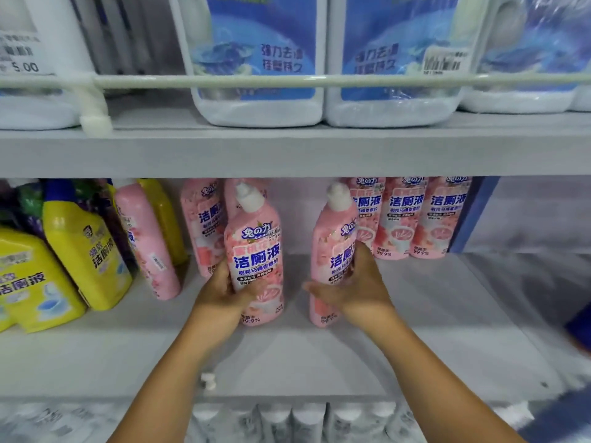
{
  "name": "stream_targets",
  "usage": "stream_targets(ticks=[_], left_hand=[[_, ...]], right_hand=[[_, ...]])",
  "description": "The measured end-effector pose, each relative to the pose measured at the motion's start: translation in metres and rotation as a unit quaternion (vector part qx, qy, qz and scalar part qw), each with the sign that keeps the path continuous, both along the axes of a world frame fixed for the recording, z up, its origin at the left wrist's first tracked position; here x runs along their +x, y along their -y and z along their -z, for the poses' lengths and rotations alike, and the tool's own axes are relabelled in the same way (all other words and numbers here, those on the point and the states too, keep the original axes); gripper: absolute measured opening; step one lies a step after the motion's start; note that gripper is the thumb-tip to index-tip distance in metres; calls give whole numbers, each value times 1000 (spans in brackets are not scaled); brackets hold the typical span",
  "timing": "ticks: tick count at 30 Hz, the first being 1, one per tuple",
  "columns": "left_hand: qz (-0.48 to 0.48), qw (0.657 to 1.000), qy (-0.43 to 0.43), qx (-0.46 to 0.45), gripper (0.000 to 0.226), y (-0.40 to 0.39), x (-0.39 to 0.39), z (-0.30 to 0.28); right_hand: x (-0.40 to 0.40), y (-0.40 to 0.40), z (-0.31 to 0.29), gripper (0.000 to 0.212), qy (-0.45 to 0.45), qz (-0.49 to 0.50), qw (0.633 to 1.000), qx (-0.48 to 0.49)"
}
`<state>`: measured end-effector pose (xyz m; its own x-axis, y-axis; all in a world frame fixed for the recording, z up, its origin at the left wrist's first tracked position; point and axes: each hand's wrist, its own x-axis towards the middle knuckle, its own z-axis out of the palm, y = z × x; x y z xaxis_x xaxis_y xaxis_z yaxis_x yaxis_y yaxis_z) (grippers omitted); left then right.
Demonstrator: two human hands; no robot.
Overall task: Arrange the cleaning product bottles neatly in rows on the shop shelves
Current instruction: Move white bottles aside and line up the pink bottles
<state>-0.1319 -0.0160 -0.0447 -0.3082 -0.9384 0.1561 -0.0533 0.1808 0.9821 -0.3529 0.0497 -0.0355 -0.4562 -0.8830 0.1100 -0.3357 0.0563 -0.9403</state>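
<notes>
My left hand [224, 290] grips a pink toilet-cleaner bottle with a white cap [256, 247] standing on the middle shelf [287, 356]. My right hand [358, 286] grips a second pink bottle [332, 247] just to its right, also upright. Behind them at the shelf's back stand three pink bottles in a row [406, 219]. More pink bottles [204, 219] stand behind the left one. One pink bottle [145, 241] leans to the left among the yellow ones.
Yellow cleaner bottles [80, 247] crowd the shelf's left end. Large white jugs with blue labels [256, 59] fill the upper shelf behind a rail [319, 80]. White bottle caps [307, 420] show on the shelf below. A blue divider [473, 215] bounds the right.
</notes>
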Motion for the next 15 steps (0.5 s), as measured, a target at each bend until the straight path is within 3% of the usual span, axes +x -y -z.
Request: stream_targets(ticks=[3, 8, 15], left_hand=[[5, 1000, 14, -1, 47, -7, -12, 4], [-31, 999, 40, 11, 55, -22, -32, 14], [-51, 998, 0, 29, 62, -30, -88, 16]], right_hand=[[-17, -3, 8, 106, -6, 53, 998, -31], [-57, -29, 9, 72, 101, -70, 992, -26], [-116, -41, 15, 62, 103, 4, 992, -79]])
